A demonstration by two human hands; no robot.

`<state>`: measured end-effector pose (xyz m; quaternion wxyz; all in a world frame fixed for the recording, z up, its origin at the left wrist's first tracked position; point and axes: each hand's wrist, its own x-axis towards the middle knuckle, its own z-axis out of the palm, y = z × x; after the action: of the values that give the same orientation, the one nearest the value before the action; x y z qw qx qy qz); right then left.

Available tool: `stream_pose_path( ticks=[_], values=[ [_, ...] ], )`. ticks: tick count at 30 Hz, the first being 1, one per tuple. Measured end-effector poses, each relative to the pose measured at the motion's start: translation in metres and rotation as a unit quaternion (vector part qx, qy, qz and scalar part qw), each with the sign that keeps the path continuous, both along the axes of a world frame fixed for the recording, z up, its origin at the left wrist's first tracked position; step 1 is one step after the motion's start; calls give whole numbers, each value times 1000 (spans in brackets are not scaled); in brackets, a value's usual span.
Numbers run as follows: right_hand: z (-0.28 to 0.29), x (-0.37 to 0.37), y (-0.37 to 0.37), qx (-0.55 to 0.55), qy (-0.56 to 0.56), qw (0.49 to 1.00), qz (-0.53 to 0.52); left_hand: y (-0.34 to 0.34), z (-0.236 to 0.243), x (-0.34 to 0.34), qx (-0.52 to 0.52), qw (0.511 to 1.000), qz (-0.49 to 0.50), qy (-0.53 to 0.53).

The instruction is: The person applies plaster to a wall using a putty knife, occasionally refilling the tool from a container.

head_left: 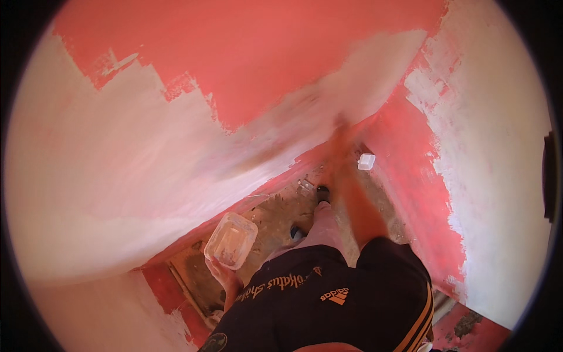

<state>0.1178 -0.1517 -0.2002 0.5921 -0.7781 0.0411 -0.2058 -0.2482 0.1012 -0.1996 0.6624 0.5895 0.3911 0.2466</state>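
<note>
My left hand (pixel 220 270) grips a clear, shallow plastic container (pixel 231 237) at the lower middle left, held over the floor. My right arm reaches up toward the wall in front (pixel 176 146), which is partly pink and partly pale with ragged edges. My right hand (pixel 342 136) is smeared by motion near that wall's lower part; its fingers and anything in them cannot be made out.
A small white container (pixel 365 161) stands on the dirty floor (pixel 275 202) by the corner. A second pink and white wall (pixel 487 176) rises at the right. My feet (pixel 322 193) and legs are below me. A long thin piece (pixel 185 287) lies along the left skirting.
</note>
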Motion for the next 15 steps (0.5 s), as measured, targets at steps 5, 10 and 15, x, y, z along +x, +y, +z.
stream_pose_path(
  ticks=[5, 10, 15],
  values=[
    [40, 21, 16, 24, 42, 998, -31, 10, -19, -14, -20, 999, 31, 12],
    [-20, -84, 124, 50, -117, 954, 273, 3, -10, -7, -39, 997, 69, 3],
    [-6, -4, 5, -79, 69, 987, 118, 5, -5, -7, -52, 995, 85, -3]
  ],
)
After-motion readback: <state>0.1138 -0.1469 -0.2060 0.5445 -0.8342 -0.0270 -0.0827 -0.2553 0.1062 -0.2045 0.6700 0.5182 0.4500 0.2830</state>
